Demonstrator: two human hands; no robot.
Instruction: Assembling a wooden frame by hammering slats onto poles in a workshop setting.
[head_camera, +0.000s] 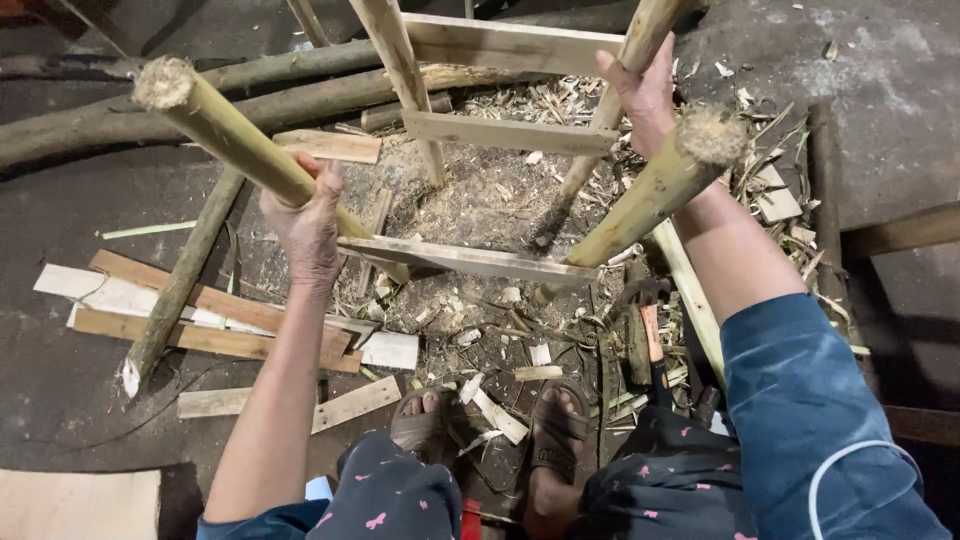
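Note:
A rough frame of greenish bamboo poles and pale wooden slats stands tipped toward me. My left hand (305, 222) grips the near left pole (225, 130), whose cut end points up at me. My right hand (645, 95) holds a far right pole (640, 40) just behind the near right pole (665, 185). A pale slat (465, 260) joins the two near poles, and another slat (510, 132) crosses farther back. My sandalled feet (490, 425) rest on the floor below the frame.
Wood shavings and chips (490, 200) litter the dark floor under the frame. Flat offcut boards (210, 310) lie at left, with long poles (180, 110) behind. A hammer with an orange handle (650, 335) lies by my right foot.

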